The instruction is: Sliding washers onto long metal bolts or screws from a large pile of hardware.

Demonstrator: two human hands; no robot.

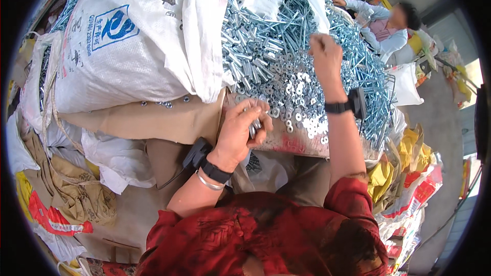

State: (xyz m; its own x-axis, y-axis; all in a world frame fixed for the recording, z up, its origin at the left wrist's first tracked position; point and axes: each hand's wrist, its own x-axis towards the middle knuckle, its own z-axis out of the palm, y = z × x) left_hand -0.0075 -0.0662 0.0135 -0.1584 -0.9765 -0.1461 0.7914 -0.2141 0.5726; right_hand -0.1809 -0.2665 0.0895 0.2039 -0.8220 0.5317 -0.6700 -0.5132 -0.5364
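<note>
One blue-printed sack (146, 51) | contents hidden | left grip (236, 130): metal pieces (252, 127)

- A workshop handling small metal hardware, by its look
- Loose metal sleeves (248, 53), washers (296, 89) and slim rods (372, 84) heaped in bulk across a stained tabletop (289, 143)
- A bulging white woven sack (153, 66) beside them
- Yellow-and-red bags (411, 174) piled around
- Bare grey floor (441, 122)
- Another person (383, 33) seated at the heap's far side

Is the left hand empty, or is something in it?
Not empty: shiny metal pieces show inside the curled left hand. I can't tell how many.
</note>
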